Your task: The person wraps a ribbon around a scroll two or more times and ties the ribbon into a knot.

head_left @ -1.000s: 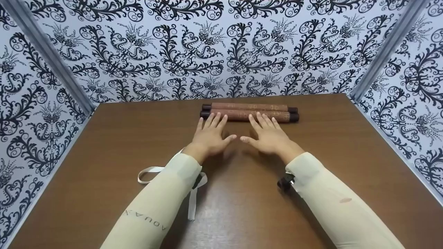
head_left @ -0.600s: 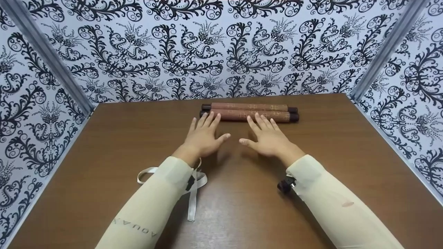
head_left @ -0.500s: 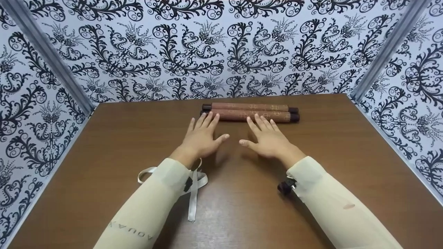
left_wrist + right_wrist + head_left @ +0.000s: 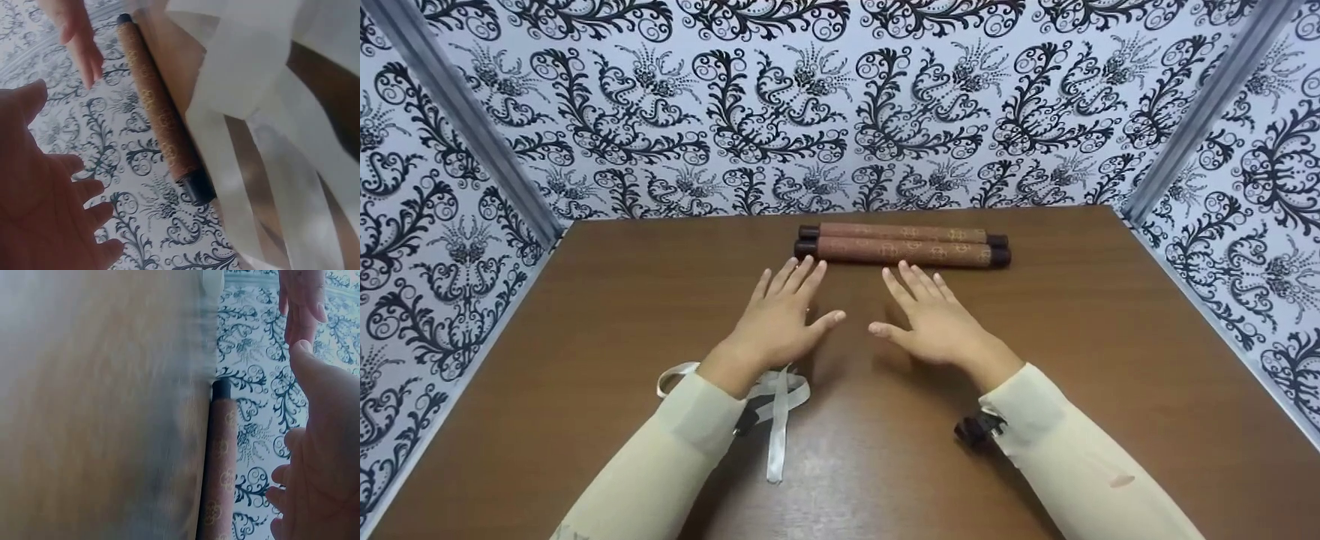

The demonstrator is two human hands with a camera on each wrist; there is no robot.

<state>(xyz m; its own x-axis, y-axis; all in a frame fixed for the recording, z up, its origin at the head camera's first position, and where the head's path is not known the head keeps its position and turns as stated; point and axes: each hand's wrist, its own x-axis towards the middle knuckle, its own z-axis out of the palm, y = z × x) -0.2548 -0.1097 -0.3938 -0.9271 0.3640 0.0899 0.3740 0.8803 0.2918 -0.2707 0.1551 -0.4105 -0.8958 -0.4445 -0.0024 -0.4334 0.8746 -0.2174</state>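
Patterned rolls (image 4: pixel 901 252) appear paired from the head, single from either wrist.

Brown wooden table (image 4: pixel 607 300), black-and-white scrollwork walls (image 4: pixel 825 97), grey corner strips (image 4: pixel 1200 112)

- Head view: soft, even, moderately bright light, with the patterned wall (image 4: pixel 840 105) cool white and fairly clear.
- A pale patch of glare sits on the near middle of the tabletop (image 4: pixel 870 435).
- Soft-edged shadows lie on the wood below the left hand (image 4: pixel 780 322) and right hand (image 4: pixel 941 322).
- Left wrist view: hazy overall; the close ribbon (image 4: pixel 242 62) is pale and out of focus, the near palm dim and reddish.
- Right wrist view: bluish cast; the wood is smeared, brightest at upper left, while the rod (image 4: pixel 219 467) looks sharper.
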